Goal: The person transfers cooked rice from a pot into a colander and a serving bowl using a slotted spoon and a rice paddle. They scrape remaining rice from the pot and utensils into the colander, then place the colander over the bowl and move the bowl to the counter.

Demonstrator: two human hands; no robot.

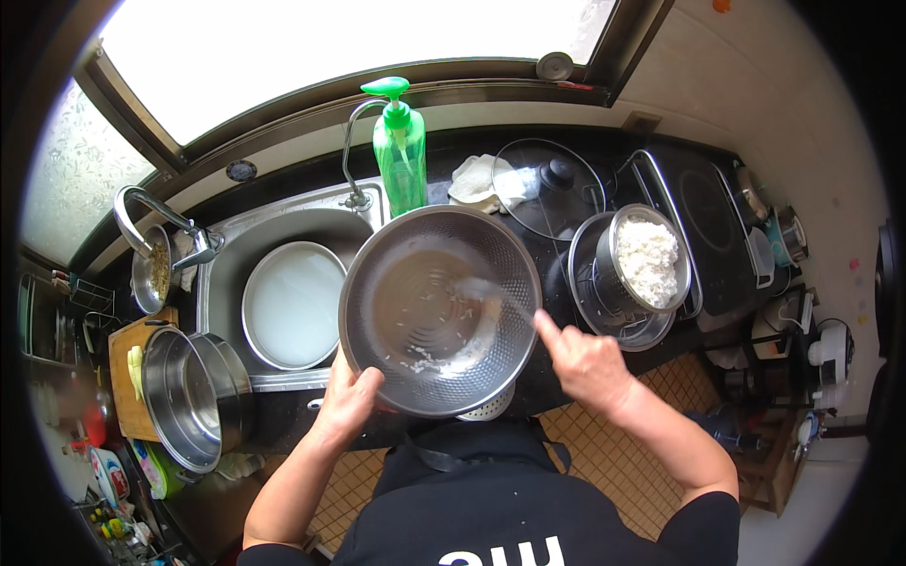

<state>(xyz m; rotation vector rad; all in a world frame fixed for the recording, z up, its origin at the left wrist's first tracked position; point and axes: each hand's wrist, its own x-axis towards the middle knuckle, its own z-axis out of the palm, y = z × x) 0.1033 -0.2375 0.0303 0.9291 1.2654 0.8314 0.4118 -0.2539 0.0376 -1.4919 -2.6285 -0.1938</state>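
Observation:
A dimpled metal bowl (pixel 425 297) is tilted in front of me, with grains of rice (pixel 417 361) scattered over its inside. My left hand (pixel 347 396) grips its lower left rim, thumb on the inner edge. In my right hand (pixel 587 361) is a spoon-like utensil (pixel 485 290), its head blurred against the bowl's inner wall. Part of a perforated metal vessel (pixel 492 409) shows under the bowl's near side. At right, a metal pot of white cooked rice (pixel 648 262) sits over a wider metal bowl (pixel 587 311).
The steel sink (pixel 226 269) holds a round pan of cloudy liquid (pixel 294 304). A green pump bottle (pixel 400 156) stands behind the bowl. A glass lid (pixel 520 205) and white cloth (pixel 481 180) lie nearby. At left, a large steel pot (pixel 191 403) stands beside a wooden board (pixel 131 396).

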